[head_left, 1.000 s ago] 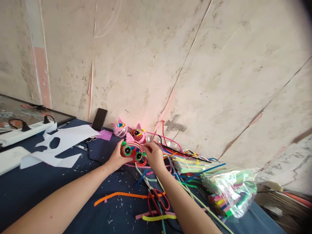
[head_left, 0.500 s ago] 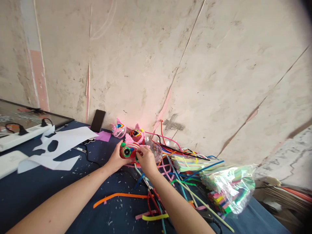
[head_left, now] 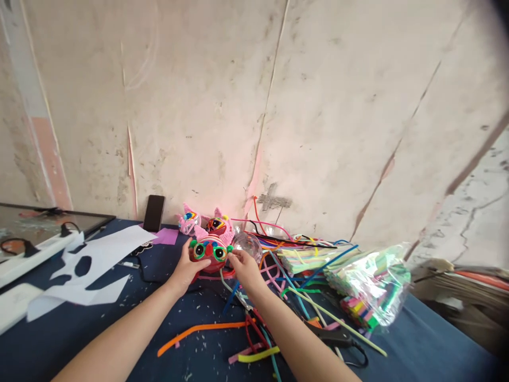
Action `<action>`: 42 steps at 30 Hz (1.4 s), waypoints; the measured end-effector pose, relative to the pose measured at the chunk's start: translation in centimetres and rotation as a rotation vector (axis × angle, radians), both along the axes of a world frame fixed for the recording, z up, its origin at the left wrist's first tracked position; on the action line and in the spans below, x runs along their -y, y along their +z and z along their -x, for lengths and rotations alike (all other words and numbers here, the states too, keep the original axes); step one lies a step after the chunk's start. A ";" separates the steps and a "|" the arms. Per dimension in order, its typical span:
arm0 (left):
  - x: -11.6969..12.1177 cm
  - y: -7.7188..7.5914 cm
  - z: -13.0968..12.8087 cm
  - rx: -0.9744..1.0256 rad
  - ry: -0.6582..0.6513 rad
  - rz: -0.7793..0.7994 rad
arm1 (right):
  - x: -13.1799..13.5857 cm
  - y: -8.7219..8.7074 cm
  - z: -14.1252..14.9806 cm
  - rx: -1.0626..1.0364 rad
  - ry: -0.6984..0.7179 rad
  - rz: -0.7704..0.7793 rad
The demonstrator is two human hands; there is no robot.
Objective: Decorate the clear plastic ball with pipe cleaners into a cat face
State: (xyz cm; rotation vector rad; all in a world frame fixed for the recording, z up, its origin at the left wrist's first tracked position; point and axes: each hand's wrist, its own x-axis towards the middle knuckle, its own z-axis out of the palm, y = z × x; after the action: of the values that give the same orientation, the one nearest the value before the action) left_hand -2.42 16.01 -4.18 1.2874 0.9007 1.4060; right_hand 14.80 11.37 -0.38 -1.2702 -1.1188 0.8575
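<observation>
A red pipe-cleaner ball figure with green-ringed eyes and pink ears rests near the wall on the dark blue table. My left hand grips its left side. My right hand pinches its right edge, beside a clear plastic ball. Two similar figures, a pink one and a red one, stand just behind it against the wall.
Loose coloured pipe cleaners and red-handled scissors lie right of and below my hands. A clear bag of coloured sticks, cut white paper, a phone, a white power strip and black pliers lie around.
The figure has been turned and lowered toward the table. My right hand has shifted from its front to its right edge. The camera has tilted and swung slightly.
</observation>
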 end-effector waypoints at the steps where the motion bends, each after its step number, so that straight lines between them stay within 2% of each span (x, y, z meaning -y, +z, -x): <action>1: 0.2 0.2 -0.1 0.005 -0.021 -0.001 | 0.5 0.1 0.3 -0.048 0.026 0.028; 5: 1.7 1.5 -0.9 -0.015 -0.091 -0.112 | 2.7 0.9 0.7 -0.228 0.128 0.077; 8: 3.2 2.4 -1.4 -0.104 -0.080 -0.210 | 4.1 1.3 0.3 -0.330 0.174 0.065; 10: 4.4 2.8 -1.5 -0.161 -0.077 -0.219 | 4.9 1.1 0.1 -0.421 0.203 0.054; 14: 6.9 3.4 -0.6 -0.164 -0.113 -0.146 | 5.9 0.0 0.2 -0.525 0.238 0.059; 18: 9.1 3.4 0.5 -0.026 -0.017 0.038 | 6.5 -1.1 1.0 -0.528 0.297 0.082; 21: 10.1 3.2 0.9 0.026 -0.006 0.120 | 6.7 -1.7 1.7 -0.507 0.340 0.088; 29: 10.5 2.8 1.1 -0.007 -0.052 0.044 | 6.9 -2.3 2.7 -0.407 0.303 0.083; 35: 10.0 2.5 1.1 -0.011 0.031 0.101 | 6.7 -2.5 2.9 -0.316 0.258 0.067; 42: 10.0 2.6 0.8 -0.039 0.056 0.098 | 6.2 -3.0 2.7 -0.265 0.217 0.096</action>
State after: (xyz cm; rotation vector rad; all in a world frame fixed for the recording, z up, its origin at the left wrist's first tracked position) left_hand -3.27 6.00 -1.61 1.2278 1.0263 1.3666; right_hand 12.09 5.20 -3.41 -1.0872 -1.0230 1.2175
